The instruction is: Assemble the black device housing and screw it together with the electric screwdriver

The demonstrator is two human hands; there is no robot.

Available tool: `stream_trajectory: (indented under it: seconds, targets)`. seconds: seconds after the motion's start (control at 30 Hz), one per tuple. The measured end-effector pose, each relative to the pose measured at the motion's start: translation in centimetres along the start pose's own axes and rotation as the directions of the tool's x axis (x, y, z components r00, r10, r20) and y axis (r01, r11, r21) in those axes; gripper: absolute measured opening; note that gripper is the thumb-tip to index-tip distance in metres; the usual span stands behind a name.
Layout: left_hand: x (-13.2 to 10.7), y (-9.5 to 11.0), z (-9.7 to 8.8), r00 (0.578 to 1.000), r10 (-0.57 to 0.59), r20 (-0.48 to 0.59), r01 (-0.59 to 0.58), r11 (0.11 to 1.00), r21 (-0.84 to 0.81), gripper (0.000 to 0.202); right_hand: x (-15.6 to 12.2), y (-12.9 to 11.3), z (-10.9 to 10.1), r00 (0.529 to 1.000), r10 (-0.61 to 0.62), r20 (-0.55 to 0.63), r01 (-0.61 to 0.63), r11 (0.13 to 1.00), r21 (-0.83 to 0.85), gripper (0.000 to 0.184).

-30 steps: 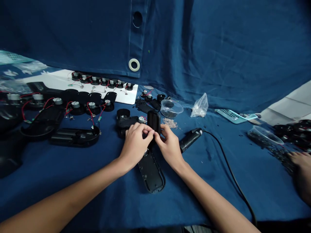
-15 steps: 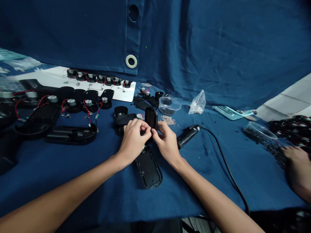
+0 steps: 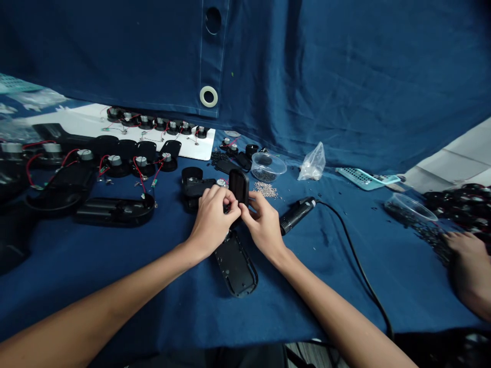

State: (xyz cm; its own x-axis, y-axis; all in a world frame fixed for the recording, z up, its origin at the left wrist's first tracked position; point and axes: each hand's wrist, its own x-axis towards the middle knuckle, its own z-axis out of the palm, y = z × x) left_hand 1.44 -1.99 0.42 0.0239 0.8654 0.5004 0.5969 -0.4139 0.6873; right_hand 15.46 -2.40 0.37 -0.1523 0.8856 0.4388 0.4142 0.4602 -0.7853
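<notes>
Along the upper left, black plastic housings with red-wired silver motors point(image 3: 115, 161) sit on the blue cloth-covered bench point(image 3: 161, 286). At centre, the left hand point(image 3: 212, 222) and right hand point(image 3: 263, 225) grip an upright, rounded black plastic casing point(image 3: 238, 186), just above a flat oval black shell point(image 3: 235, 268). Further right lie a corded black electric screwdriver point(image 3: 296, 215) and a co-worker's hand point(image 3: 470, 271).

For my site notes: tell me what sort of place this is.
Most likely a makeshift hand-assembly bench for small electrical devices. Rows of black plastic housings with red-wired parts are laid out on blue cloth, beside a heap of tiny metal parts and a corded handheld power tool.
</notes>
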Motion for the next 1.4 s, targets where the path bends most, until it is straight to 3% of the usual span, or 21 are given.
stream_trajectory:
  seconds: [0.2, 0.33, 0.37, 0.43, 0.5, 0.57, 0.83, 1.4]
  targets:
    - [-0.1, 0.2, -0.2, 0.999, -0.010, 0.036, 0.011, 0.999, -0.037, 0.010, 0.4, 0.5, 0.0, 0.998, 0.063, -0.019, -0.061, 0.993, 0.106, 0.016]
    - [0.3, -0.4, -0.2, 0.988, -0.090, -0.126, 0.070, 0.985, -0.156, 0.007, 0.8, 1.0, -0.2, 0.996, 0.083, -0.015, -0.079, 0.981, 0.178, 0.016]
    - [0.6, -0.7, -0.1, 0.988, -0.104, -0.118, 0.075, 0.972, -0.224, 0.015, 0.9, 1.1, -0.2, 0.996, 0.084, -0.014, -0.080, 0.979, 0.186, 0.016]
    - [1.1, -1.5, 0.1, 0.997, -0.079, 0.020, 0.080, 0.922, -0.378, 0.031, 0.9, 1.3, -0.2, 0.997, 0.083, -0.004, -0.081, 0.977, 0.197, 0.016]
    - [1.5, -2.2, 0.4, 0.984, 0.001, 0.177, 0.081, 0.886, -0.456, 0.034, 1.0, 1.5, -0.2, 0.997, 0.082, 0.005, -0.081, 0.977, 0.197, 0.017]
    - [1.8, -2.7, 0.5, 0.972, 0.044, 0.230, 0.060, 0.902, -0.428, 0.030, 0.9, 1.6, -0.2, 0.997, 0.079, 0.008, -0.079, 0.977, 0.196, 0.018]
    - [1.6, -2.7, 0.2, 0.983, 0.078, 0.165, -0.025, 0.954, -0.298, 0.019, 0.9, 1.3, -0.2, 0.997, 0.068, 0.040, -0.075, 0.971, 0.228, 0.019]
    - [1.1, -3.6, 1.1, 0.980, 0.038, 0.196, 0.051, 0.902, -0.429, 0.032, 0.9, 1.1, -0.3, 0.996, 0.081, 0.041, -0.089, 0.955, 0.283, 0.021]
